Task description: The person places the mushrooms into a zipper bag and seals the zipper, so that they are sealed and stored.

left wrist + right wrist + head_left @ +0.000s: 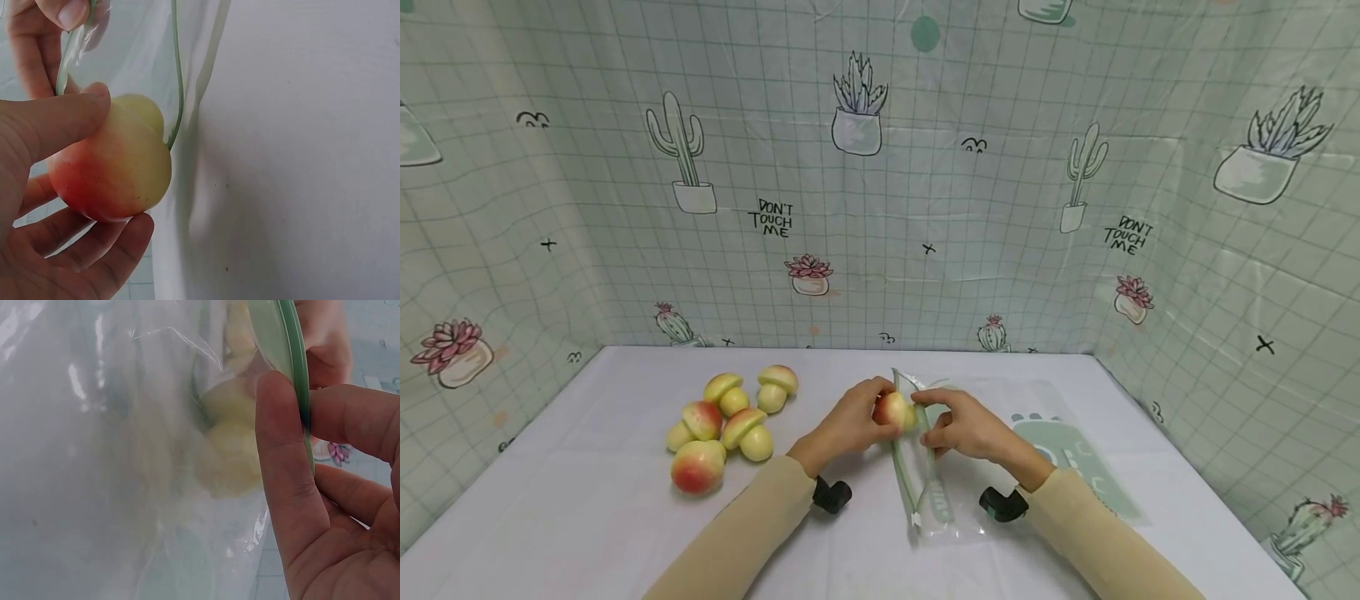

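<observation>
Behind and to both sides of you hangs a grid-lined backdrop [880,208] printed with potted cacti, succulents and the words "DON'T TOUCH ME". In front of it, the white counter [587,508] carries everything you are working with. On the right half of that counter lies a clear bag [1075,450] with a pale green print, its green-edged mouth parted and facing left. Your beige sleeves [752,525] come in from the bottom of the head view. Your right hand [962,425] pinches the near green rim of the bag's mouth between thumb and fingers. Your left hand [853,417] grips a mushroom-shaped piece [889,411] by its red-and-yellow cap; the cap is outside the bag, while the pale stem pokes into the mouth and shows through the film in the right wrist view. Well to the left of your hands, five loose mushrooms [697,467] of the same kind sit in a cluster. A black device [832,497] shows beneath your left wrist. Smallest of all, a white slider [916,519] sits at the near end of the green rim
</observation>
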Tool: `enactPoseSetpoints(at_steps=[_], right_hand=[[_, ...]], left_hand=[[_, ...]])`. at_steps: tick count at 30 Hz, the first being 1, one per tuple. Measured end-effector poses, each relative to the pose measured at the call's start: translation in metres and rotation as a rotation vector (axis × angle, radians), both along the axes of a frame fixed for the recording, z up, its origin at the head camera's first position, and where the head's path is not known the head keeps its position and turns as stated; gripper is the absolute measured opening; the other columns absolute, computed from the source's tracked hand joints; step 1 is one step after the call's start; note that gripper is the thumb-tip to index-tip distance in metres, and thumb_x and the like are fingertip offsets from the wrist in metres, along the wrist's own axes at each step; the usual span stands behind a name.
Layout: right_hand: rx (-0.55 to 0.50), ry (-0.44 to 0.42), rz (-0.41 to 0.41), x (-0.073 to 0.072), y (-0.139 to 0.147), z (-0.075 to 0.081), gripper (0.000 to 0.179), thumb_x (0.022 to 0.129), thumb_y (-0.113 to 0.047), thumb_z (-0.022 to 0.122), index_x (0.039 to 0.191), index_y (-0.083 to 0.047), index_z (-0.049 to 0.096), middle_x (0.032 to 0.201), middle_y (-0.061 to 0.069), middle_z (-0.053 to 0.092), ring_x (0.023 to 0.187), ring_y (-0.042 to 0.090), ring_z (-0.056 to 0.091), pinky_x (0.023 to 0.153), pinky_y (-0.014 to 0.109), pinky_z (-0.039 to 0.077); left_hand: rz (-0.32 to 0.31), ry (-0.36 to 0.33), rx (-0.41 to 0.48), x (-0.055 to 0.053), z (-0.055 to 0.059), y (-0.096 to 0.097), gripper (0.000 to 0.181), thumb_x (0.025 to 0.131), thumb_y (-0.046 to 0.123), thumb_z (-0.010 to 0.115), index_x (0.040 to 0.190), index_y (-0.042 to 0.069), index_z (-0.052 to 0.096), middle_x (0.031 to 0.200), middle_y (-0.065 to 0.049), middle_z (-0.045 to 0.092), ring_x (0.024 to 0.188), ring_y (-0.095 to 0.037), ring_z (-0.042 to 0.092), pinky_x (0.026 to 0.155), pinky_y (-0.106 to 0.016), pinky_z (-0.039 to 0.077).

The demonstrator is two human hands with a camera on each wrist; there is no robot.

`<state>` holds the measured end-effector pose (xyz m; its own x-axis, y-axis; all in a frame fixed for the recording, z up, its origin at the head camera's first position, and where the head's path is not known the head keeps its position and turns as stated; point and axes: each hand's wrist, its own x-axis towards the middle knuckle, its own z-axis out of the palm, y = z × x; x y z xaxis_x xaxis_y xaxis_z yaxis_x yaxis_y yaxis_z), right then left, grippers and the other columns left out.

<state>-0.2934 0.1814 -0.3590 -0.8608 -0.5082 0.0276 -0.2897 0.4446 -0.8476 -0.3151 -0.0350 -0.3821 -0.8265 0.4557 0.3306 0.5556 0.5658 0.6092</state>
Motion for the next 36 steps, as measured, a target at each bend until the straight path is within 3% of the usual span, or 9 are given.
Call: enactPoseSetpoints(at_steps=[7,20,32,36], right_hand=[[0.017,0.025,0.007,-0.002,0.001,-0.001,0.062,0.082,0.006,0.066,0.139,0.006,0.042,0.074,0.018,0.065,0.064,0.029,0.063,0.064,0.04,0.057],[-0.014,0.011,0.001,-0.001,0.0,-0.001,0.062,0.08,0.001,0.07,0.138,0.0,0.046,0.07,0.012,0.065,0.061,0.024,0.064,0.063,0.038,0.057],[-0.004,0.003,0.003,-0.001,0.0,-0.002,0.062,0.082,0.0,0.07,0.139,0.0,0.045,0.077,0.016,0.066,0.062,0.025,0.063,0.063,0.038,0.057],[-0.006,0.01,0.004,0.003,-0.002,0.005,0.061,0.082,0.004,0.068,0.138,0.004,0.044,0.081,0.021,0.066,0.063,0.026,0.063,0.064,0.04,0.057]], left_hand=[[-0.003,-0.01,0.01,-0.002,-0.002,0.004,0.053,0.076,0.019,0.082,0.119,0.004,0.055,0.11,-0.008,0.057,0.095,-0.019,0.053,0.084,-0.034,0.046],[0.0,-0.052,0.015,-0.004,-0.005,0.008,0.055,0.076,0.019,0.082,0.12,0.005,0.054,0.11,-0.007,0.057,0.1,-0.022,0.055,0.085,-0.034,0.048],[-0.018,-0.107,0.102,-0.002,-0.006,-0.001,0.049,0.076,0.01,0.08,0.117,0.005,0.054,0.114,-0.009,0.058,0.108,-0.026,0.057,0.092,-0.041,0.047],[-0.026,-0.105,0.12,-0.002,-0.006,-0.001,0.047,0.076,0.006,0.079,0.116,0.004,0.055,0.113,-0.009,0.058,0.107,-0.027,0.057,0.092,-0.042,0.047]])
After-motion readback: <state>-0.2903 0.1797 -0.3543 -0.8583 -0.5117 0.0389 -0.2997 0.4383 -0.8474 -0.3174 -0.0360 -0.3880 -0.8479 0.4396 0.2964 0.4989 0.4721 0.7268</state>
